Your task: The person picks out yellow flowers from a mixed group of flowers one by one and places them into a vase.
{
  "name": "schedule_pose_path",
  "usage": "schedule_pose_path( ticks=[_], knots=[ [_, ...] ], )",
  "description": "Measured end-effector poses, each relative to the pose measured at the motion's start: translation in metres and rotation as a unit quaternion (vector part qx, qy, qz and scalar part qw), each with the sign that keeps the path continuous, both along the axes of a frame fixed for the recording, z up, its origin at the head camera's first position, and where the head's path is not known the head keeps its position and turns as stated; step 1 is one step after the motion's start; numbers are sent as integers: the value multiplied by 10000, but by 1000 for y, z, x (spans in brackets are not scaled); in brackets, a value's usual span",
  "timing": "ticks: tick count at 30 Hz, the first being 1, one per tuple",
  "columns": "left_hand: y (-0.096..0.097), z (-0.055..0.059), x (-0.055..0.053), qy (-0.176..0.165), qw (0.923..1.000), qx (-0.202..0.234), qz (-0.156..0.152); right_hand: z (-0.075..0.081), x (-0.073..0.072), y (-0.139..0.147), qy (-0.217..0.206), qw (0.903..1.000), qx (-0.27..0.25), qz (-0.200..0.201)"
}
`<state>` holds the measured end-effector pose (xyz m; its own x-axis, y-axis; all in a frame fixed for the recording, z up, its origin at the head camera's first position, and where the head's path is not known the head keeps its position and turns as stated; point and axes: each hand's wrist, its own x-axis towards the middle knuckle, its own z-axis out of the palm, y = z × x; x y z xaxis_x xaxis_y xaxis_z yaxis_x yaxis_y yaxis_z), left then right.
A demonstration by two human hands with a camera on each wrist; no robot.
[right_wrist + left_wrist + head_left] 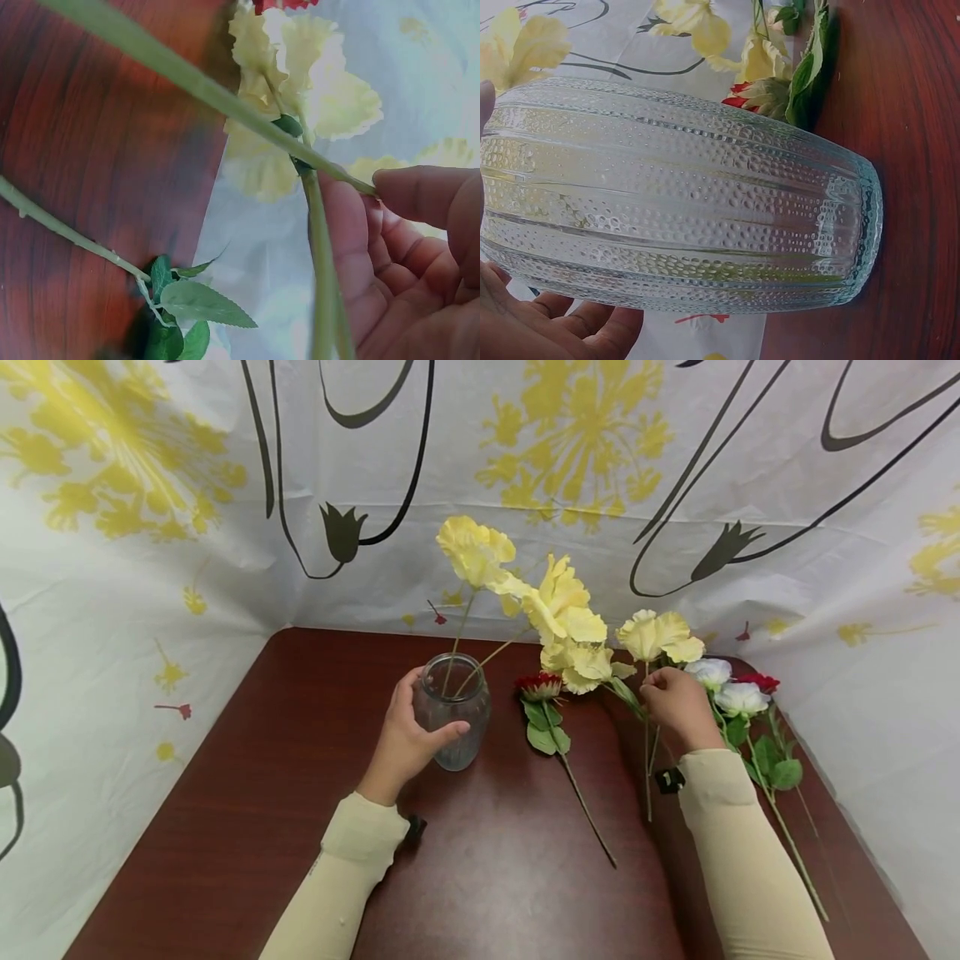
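Note:
My left hand [402, 739] grips the side of a clear glass vase [459, 739] that stands upright on the table. Two thin stems rise from its mouth to yellow flowers [471, 550] leaning over to the right. The left wrist view shows the vase's dimpled, ribbed glass [690, 202] with fingers [611, 330] around it. Farther right, my right hand [681, 706] pinches a green stem [225, 101] between thumb and fingertips. Close by that hand is another yellow flower [660, 637]; stems hang below it. Which bloom the pinched stem bears, I cannot tell.
A red flower [540, 687] with a long leafy stem lies between vase and right hand. White flowers [741, 699] and another red bloom [759, 682] lie at the table's right side. Behind the dark red table [247, 827] hangs a patterned white cloth [420, 585].

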<state>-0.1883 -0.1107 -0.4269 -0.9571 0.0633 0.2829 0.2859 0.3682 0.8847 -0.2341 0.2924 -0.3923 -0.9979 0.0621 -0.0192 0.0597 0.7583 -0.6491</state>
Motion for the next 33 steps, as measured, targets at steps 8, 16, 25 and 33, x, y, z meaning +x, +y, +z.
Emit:
schedule_pose_path(
  ticks=[8,16,25,33],
  knots=[
    [-1,-1,-1,-28,10000,28,-17,-1,5,1,101,9998,-147,-61],
    [-1,0,-1,-70,10000,-7,-43,-5,11,3,-146,9990,-400,-152],
    [-2,0,-1,-155,9999,1,-70,-13,12,6,-421,9987,-262,97],
    [-2,0,-1,-116,9999,-11,-84,-33,6,11,-751,9954,-560,177]
  ],
)
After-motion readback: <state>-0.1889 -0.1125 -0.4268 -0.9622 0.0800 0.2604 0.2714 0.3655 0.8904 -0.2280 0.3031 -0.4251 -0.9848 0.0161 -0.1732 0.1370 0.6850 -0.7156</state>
